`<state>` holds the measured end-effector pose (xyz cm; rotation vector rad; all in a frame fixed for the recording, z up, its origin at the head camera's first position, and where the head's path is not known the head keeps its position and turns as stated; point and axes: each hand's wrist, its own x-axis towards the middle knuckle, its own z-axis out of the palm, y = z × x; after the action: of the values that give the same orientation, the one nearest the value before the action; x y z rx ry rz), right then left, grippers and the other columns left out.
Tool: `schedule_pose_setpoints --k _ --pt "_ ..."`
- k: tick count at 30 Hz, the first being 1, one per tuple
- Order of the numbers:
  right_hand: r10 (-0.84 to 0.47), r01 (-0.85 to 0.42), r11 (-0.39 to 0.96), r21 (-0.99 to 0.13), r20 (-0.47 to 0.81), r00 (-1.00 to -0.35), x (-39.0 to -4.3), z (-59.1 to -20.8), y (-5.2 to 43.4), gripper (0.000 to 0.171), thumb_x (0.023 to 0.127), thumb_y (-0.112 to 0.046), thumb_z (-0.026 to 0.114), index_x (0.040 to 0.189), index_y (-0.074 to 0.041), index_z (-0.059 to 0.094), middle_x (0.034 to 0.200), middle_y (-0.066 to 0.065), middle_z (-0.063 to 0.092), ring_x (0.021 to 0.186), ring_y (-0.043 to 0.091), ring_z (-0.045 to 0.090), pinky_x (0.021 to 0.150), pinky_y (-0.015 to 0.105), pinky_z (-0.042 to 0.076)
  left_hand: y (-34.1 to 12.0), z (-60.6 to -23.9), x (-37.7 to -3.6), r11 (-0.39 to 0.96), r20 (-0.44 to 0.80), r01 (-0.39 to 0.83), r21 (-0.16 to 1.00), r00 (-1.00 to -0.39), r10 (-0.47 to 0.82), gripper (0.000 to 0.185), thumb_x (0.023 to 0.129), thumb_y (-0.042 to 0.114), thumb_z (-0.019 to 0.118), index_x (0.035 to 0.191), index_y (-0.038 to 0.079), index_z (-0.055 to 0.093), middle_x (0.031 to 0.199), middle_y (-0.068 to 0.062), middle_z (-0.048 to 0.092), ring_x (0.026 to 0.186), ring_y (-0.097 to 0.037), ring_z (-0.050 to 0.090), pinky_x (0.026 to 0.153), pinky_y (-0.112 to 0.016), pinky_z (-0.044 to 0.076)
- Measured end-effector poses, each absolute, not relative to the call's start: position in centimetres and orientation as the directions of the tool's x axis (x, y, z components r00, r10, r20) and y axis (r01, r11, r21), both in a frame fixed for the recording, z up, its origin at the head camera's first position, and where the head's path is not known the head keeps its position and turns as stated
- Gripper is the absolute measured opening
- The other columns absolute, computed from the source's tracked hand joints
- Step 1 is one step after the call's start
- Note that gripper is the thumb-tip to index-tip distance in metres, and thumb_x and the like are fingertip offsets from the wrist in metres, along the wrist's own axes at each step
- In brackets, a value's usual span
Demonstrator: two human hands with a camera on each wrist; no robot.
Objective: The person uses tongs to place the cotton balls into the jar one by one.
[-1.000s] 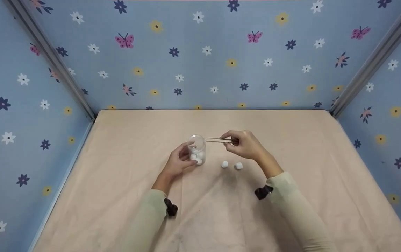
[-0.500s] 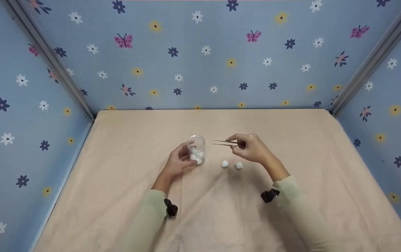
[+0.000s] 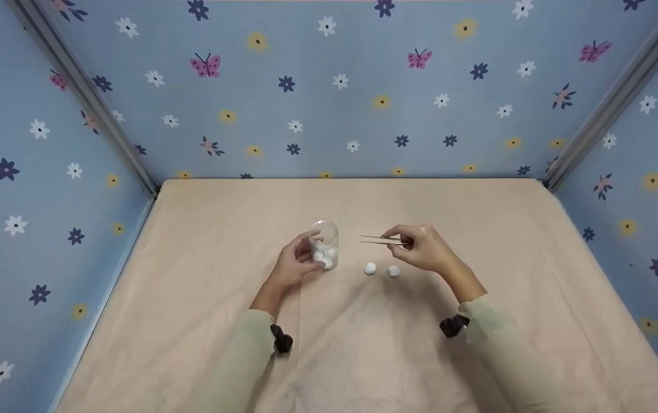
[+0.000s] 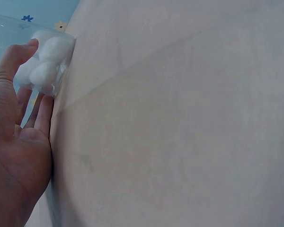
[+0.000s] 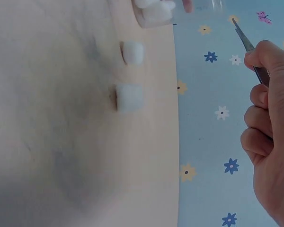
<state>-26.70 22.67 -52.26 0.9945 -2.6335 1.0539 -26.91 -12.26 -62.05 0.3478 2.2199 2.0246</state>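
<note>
A small clear jar [image 3: 324, 244] stands upright on the beige table [image 3: 478, 229] with several white cotton balls [image 4: 45, 66] inside. My left hand [image 3: 293, 265] grips the jar from its left side. My right hand [image 3: 427, 250] pinches metal tweezers [image 3: 380, 239], whose tips point left toward the jar and hold nothing. Two loose cotton balls lie on the table below the tweezers: one [image 3: 370, 268] nearer the jar, the other [image 3: 393, 271] just right of it. In the right wrist view the tweezers [image 5: 248, 46] hover above both balls [image 5: 129, 98].
Blue walls printed with flowers and butterflies [image 3: 329, 92] close in the table on three sides, with metal corner posts [image 3: 610, 103] at the back. Black wrist straps [image 3: 454, 325] sit at both pale green sleeves.
My right hand has drawn the tweezers to the right and slightly toward me, away from the jar mouth. The left hand and jar have stayed put.
</note>
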Motion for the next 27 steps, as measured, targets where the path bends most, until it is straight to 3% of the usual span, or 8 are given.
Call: schedule_pose_setpoints --k 13,27 --pt "-0.539 -0.618 0.575 -0.536 0.320 -0.779 -26.3 -53.2 24.0 0.020 0.096 -0.004 0.078 0.116 -0.004 0.084 0.065 -0.002 0.053 0.062 0.000 0.034 0.061 0.022 0.032 -12.2 -62.0 -26.9 0.082 0.064 0.085 0.993 -0.969 0.238 0.079 0.092 -0.015 0.082 0.163 -0.004 0.050 0.164 -0.031 0.059 0.159 -0.047 0.053 0.134 -0.055 0.047" --pt "-0.582 -0.623 0.635 -0.457 0.247 -0.775 -25.9 -54.3 24.5 0.018 0.100 -0.010 0.078 0.117 -0.008 0.084 0.066 0.002 0.064 0.061 -0.001 0.038 0.062 0.022 0.035 -12.2 -61.8 -26.8 0.086 0.048 0.072 0.994 -0.966 0.254 0.080 0.094 -0.013 0.082 0.165 -0.003 0.048 0.164 -0.031 0.058 0.159 -0.047 0.053 0.135 -0.056 0.046"
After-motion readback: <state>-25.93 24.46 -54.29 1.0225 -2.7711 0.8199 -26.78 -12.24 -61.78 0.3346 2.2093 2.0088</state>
